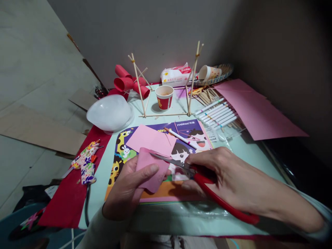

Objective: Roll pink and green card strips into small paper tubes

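My left hand (pixel 131 186) is closed on a pink piece of paper (pixel 153 173), thumb on top and fingers behind it. In my right hand (pixel 225 173) is a pair of scissors (pixel 207 188) with red handles. Their blades (pixel 166 159) lie along the upper edge of the pink paper, and whether they are cutting at this instant I cannot tell. Beyond it another pink sheet (pixel 145 136) rests on a colourful paper pad (pixel 121 190) with cartoon figures. A white marker (pixel 180 137) lies across the pad.
A stick frame (pixel 164 114) stands behind the pad, around a paper cup (pixel 164 98). To the left are a white plastic bowl (pixel 110 112) and red paper tubes (pixel 123 84). Packed markers (pixel 220 116), wooden sticks (pixel 206 96) and a large pink sheet (pixel 256 110) lie at right.
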The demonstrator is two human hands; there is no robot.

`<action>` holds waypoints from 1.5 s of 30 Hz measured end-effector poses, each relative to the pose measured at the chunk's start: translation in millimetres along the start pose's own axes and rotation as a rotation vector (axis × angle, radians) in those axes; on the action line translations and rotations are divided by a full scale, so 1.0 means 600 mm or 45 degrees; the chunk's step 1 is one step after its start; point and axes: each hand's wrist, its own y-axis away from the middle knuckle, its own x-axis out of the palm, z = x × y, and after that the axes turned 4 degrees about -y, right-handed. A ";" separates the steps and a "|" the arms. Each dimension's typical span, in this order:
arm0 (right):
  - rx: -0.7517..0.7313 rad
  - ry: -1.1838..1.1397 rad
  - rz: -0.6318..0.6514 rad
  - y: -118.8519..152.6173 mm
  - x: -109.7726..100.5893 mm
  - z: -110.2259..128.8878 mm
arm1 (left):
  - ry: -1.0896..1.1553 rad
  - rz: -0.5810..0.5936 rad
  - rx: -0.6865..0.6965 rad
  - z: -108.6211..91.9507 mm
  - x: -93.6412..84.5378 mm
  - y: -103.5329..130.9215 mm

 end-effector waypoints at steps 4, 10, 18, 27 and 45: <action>-0.002 -0.034 0.012 -0.001 -0.002 0.002 | -0.092 0.014 -0.016 0.001 -0.004 0.001; -0.063 -0.029 -0.034 -0.005 -0.003 0.002 | -0.086 0.068 -0.003 0.003 0.001 0.002; -0.075 0.010 -0.058 -0.007 0.010 -0.007 | -0.059 0.069 -0.037 -0.004 0.012 0.003; -0.082 -0.051 -0.019 -0.006 0.008 -0.006 | 0.034 0.078 -0.034 0.004 0.011 0.002; -0.063 -0.077 0.046 -0.007 -0.001 0.001 | 0.005 0.135 -0.210 0.004 0.005 0.005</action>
